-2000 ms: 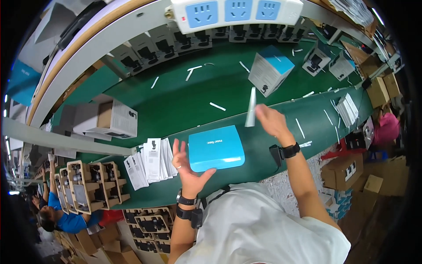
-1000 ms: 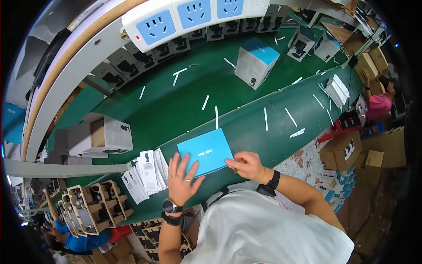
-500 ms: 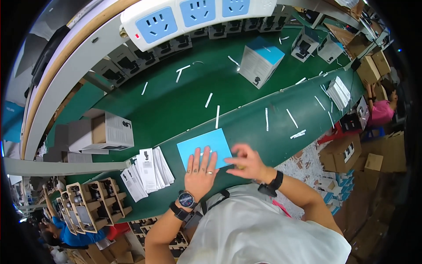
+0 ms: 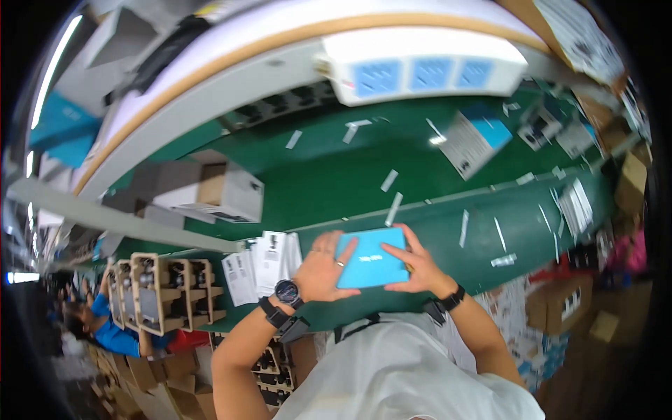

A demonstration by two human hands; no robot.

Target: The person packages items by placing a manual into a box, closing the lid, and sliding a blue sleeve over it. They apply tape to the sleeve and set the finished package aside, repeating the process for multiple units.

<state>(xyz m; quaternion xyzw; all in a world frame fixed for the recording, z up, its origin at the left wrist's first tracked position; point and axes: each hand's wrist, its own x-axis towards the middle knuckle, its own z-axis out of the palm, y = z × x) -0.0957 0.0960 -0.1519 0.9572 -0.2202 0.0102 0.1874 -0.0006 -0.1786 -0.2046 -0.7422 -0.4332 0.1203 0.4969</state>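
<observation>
A box with a bright blue top sits at the green bench's near edge, in front of my body. My left hand grips its left side, with the thumb over the top. My right hand clasps the opposite side, thumb lying across the blue face. The box's lower part is hidden beneath the top and my hands. Close by my left hand lies a fanned pile of printed white leaflets.
A white power strip hangs above the green bench. White strips are scattered over it. An open white box and a blue-topped box stand farther back. Wooden racks hold dark parts at left, near a person in blue.
My view has swung, shifting the scene. My left hand has slid off the box's top to its left side. My right hand has closed on the right side, and the box has turned straighter.
</observation>
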